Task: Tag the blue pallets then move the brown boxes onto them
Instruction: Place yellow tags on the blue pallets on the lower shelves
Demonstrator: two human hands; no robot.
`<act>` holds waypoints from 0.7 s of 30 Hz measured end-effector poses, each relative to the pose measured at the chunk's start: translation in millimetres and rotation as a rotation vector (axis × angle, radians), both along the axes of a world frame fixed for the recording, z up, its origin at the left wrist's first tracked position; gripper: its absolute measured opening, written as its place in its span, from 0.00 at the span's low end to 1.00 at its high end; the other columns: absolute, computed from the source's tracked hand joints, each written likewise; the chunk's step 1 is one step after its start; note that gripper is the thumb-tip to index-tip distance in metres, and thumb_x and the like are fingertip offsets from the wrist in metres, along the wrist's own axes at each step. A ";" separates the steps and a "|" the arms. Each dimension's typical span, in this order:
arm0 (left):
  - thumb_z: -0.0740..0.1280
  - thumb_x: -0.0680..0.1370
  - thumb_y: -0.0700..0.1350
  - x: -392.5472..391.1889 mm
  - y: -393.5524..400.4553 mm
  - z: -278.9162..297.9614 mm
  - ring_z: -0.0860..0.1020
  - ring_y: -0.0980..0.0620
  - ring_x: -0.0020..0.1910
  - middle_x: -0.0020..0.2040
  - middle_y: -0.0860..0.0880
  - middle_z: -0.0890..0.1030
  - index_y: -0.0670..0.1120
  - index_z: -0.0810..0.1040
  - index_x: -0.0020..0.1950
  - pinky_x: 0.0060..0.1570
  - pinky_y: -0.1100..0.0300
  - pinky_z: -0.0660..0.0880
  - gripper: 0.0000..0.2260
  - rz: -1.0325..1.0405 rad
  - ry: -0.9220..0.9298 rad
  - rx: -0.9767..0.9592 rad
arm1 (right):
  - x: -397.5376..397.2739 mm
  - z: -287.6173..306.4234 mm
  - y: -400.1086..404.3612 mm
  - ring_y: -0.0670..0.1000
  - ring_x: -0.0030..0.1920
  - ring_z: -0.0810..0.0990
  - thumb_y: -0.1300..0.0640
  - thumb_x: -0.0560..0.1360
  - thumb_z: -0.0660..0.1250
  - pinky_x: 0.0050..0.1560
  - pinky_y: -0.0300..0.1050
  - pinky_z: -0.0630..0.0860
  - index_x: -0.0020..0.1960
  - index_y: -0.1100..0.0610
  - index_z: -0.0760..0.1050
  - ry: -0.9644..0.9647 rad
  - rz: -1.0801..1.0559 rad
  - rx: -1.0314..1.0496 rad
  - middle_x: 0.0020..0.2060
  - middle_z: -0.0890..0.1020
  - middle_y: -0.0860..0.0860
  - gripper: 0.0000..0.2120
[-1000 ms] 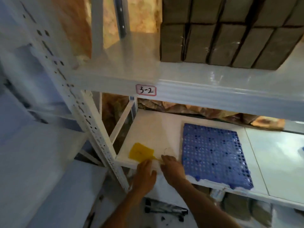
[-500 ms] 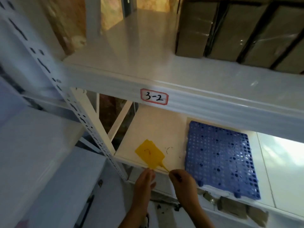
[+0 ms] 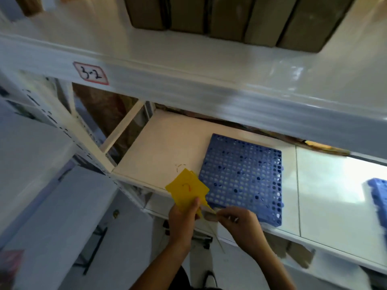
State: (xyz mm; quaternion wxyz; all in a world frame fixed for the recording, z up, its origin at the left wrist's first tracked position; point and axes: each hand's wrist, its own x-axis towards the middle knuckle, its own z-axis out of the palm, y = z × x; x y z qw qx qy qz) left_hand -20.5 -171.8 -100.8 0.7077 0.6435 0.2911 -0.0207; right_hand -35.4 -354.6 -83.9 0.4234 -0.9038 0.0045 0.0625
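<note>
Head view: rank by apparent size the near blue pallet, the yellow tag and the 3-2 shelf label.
1. Blue pallet, clearly largest.
2. Yellow tag.
3. 3-2 label, though not far off the tag; the tag sits nearer the camera.

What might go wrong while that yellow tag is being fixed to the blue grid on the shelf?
The yellow tag is held only at its lower edge by the left hand, so it might slip and fall past the shelf edge. The right hand pinches a thin strap, which could miss the small holes. Tugging may drag the blue pallet, whose front corner sits at the shelf edge.
</note>
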 end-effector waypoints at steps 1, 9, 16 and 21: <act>0.74 0.77 0.47 -2.2 -9.1 2.0 0.85 0.47 0.36 0.37 0.47 0.87 0.50 0.85 0.43 0.46 0.39 0.82 0.04 -0.001 0.005 -0.001 | -0.2 3.3 -9.3 0.43 0.38 0.81 0.55 0.73 0.78 0.36 0.32 0.72 0.39 0.34 0.81 -0.002 0.009 -0.016 0.38 0.83 0.33 0.15; 0.73 0.78 0.49 -30.2 -49.3 14.0 0.83 0.50 0.33 0.42 0.46 0.87 0.46 0.86 0.52 0.37 0.52 0.79 0.09 0.087 -0.048 -0.018 | -24.9 15.1 -69.0 0.40 0.37 0.81 0.54 0.73 0.75 0.35 0.29 0.71 0.37 0.39 0.78 0.044 0.089 -0.142 0.37 0.82 0.31 0.12; 0.74 0.77 0.41 -108.5 -84.4 19.1 0.84 0.63 0.45 0.47 0.62 0.87 0.49 0.84 0.58 0.42 0.68 0.78 0.10 0.129 -0.118 0.062 | -66.3 20.1 -82.4 0.41 0.35 0.80 0.55 0.75 0.77 0.36 0.32 0.73 0.46 0.42 0.83 0.069 0.275 0.021 0.39 0.83 0.32 0.07; 0.77 0.74 0.48 -158.6 -105.7 19.0 0.85 0.58 0.47 0.48 0.59 0.87 0.51 0.85 0.55 0.47 0.53 0.82 0.10 0.103 -0.090 0.113 | -124.3 29.0 -109.9 0.42 0.33 0.80 0.53 0.75 0.77 0.34 0.31 0.72 0.50 0.41 0.82 0.061 0.226 0.068 0.40 0.83 0.32 0.09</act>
